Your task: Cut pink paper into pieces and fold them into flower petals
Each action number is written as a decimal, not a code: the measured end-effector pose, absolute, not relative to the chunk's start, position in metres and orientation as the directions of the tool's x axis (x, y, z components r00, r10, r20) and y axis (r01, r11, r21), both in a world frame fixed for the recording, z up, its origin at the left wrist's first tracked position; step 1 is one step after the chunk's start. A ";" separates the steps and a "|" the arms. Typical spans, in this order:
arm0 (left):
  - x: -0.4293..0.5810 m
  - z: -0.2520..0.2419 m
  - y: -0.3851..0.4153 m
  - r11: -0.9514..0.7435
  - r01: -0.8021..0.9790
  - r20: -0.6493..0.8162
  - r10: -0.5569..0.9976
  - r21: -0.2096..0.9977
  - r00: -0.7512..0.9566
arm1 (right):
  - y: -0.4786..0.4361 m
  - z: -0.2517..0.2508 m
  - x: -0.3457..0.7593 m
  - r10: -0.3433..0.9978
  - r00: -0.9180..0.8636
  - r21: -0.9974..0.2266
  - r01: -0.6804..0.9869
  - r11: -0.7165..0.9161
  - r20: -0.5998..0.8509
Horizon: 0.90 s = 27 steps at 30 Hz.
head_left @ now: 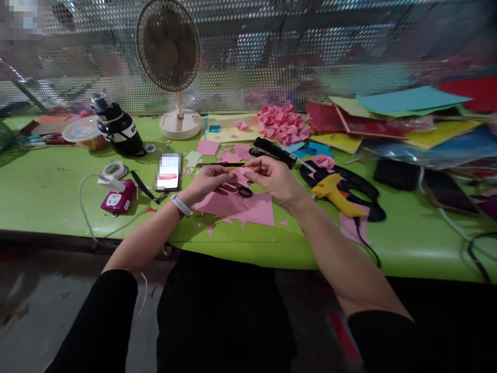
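Observation:
Between my two hands is a small piece of pink paper (243, 175), pinched at its edges. My left hand (213, 181) grips its left side with thumb and fingers, and my right hand (269, 175) has the right side. Just below lies a pair of scissors, its black handle loop (245, 191) showing and the rest mostly hidden. A larger cut sheet of pink paper (256, 208) rests flat on the green table under my hands, with pointed pink scraps (227, 221) along its near edge.
Behind my hands are a black stapler (275, 151) and a pile of folded pink paper (283, 124). A yellow glue gun (337, 194) lies on a black stand at right. On the left are a phone (169, 172), bottle (118, 127), purple adapter (118, 198) and fan (169, 46).

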State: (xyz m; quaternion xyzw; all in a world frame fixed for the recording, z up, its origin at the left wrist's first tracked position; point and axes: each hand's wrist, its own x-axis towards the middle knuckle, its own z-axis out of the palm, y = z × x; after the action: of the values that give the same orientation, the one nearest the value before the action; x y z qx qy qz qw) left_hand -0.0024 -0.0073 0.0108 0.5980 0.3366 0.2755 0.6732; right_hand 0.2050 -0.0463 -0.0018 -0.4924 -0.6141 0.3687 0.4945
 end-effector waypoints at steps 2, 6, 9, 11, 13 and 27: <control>-0.003 0.011 -0.006 0.127 0.046 -0.129 0.785 0.991 0.606 | -0.046 -0.002 0.205 0.968 -0.025 -0.936 0.250 0.248 0.249; -0.002 0.009 -0.004 0.114 0.062 -0.128 0.788 0.992 0.602 | -0.044 -0.004 0.206 0.969 -0.010 -0.939 0.247 0.242 0.247; -0.002 0.009 -0.003 0.083 0.076 -0.113 0.787 0.994 0.606 | -0.043 -0.004 0.205 0.969 -0.012 -0.941 0.237 0.242 0.246; -0.003 0.009 -0.002 0.045 0.090 -0.091 0.785 0.995 0.613 | -0.043 -0.004 0.205 0.969 -0.015 -0.943 0.227 0.242 0.245; -0.003 0.010 -0.002 0.003 0.108 -0.070 0.780 0.994 0.621 | -0.042 -0.004 0.204 0.971 -0.017 -0.946 0.222 0.235 0.237; -0.011 0.013 0.008 0.039 0.166 -0.124 0.833 0.985 0.539 | -0.007 -0.005 0.253 0.929 0.235 -0.902 0.393 0.179 0.287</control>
State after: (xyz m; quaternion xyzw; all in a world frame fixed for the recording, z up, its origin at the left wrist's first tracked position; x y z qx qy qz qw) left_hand -0.0111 0.0082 0.0135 0.6359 0.3931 0.2760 0.6041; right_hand 0.2529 -0.0074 -0.0052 -0.5870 -0.5627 0.2563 0.5225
